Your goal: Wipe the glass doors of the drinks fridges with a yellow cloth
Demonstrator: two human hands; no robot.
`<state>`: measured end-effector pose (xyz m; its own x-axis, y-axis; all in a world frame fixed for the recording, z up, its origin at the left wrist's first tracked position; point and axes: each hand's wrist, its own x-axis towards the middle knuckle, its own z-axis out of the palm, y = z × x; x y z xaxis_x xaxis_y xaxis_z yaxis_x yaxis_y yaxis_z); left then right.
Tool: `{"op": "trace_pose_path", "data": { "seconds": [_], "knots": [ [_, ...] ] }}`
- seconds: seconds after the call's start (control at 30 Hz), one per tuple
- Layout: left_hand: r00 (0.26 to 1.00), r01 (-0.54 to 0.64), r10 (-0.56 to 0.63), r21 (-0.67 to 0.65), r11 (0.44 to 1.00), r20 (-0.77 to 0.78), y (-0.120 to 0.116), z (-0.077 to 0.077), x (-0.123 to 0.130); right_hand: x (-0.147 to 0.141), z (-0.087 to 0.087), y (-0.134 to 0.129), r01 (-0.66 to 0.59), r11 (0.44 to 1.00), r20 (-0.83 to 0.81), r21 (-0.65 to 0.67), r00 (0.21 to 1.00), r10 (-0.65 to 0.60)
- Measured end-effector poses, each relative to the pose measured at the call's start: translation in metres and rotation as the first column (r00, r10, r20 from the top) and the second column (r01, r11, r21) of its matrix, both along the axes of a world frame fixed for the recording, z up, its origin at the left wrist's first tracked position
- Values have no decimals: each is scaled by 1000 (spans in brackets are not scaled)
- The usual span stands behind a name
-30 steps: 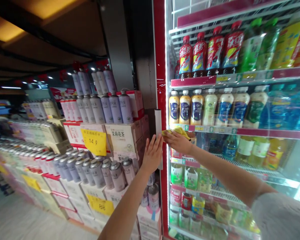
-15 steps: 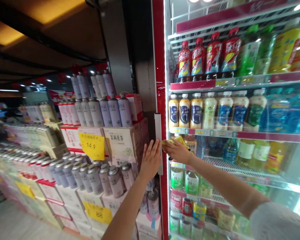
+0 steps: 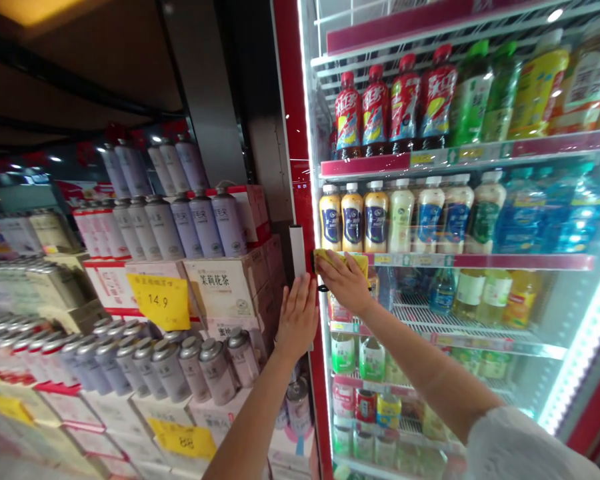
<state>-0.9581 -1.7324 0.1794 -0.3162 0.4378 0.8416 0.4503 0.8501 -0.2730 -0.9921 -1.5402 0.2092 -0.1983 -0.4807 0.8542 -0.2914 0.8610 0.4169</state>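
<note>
My left hand (image 3: 299,319) lies flat with its fingers stretched upward over the lower part of the pale door handle (image 3: 297,252) of a drinks fridge. Its fingertips reach to just beside the red door frame (image 3: 294,150). To its right, my right hand (image 3: 344,281) presses a folded yellow cloth (image 3: 359,262) against the glass door, near the left edge. The cloth overlaps the price rail of the middle shelf as I look through the glass. A small dark strip shows by the cloth, but I cannot make out what it is.
Behind the glass stand bottles, among them red-labelled tea bottles (image 3: 347,117) and blue-labelled ones (image 3: 353,217). Left of the fridge, purple cans (image 3: 229,223) stand on stacked cartons (image 3: 220,283) with yellow price signs (image 3: 161,300). A dark pillar (image 3: 205,87) rises behind.
The view has swung to the right. My right hand and the yellow cloth have moved up the glass, and more of the cloth shows. My left hand now covers more of the handle.
</note>
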Motion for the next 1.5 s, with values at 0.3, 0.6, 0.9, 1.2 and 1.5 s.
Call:
{"op": "trace_pose_path", "data": {
  "seconds": [0.3, 0.6, 0.9, 1.2, 1.5],
  "knots": [
    [997, 52, -51, 25, 998, -55, 15, 0, 0, 11, -19, 18, 23, 995, -10, 102, 1000, -22],
    [992, 120, -118, 36, 992, -44, 36, 0, 0, 26, -27, 48, 104, 991, -95, -88, 989, -112],
    [987, 155, -155, 5, 988, -35, 53, 1, -7, 32, -5, 83, 169, 971, -140, -166, 971, -193],
    [973, 232, -232, -24, 973, 6, 78, -6, -8, 48, -21, 111, 191, 978, -98, -82, 975, -199],
    [961, 275, -275, -27, 961, 33, 99, -14, -8, 57, -36, 130, 206, 963, -99, -172, 969, -225]
  ]
}}
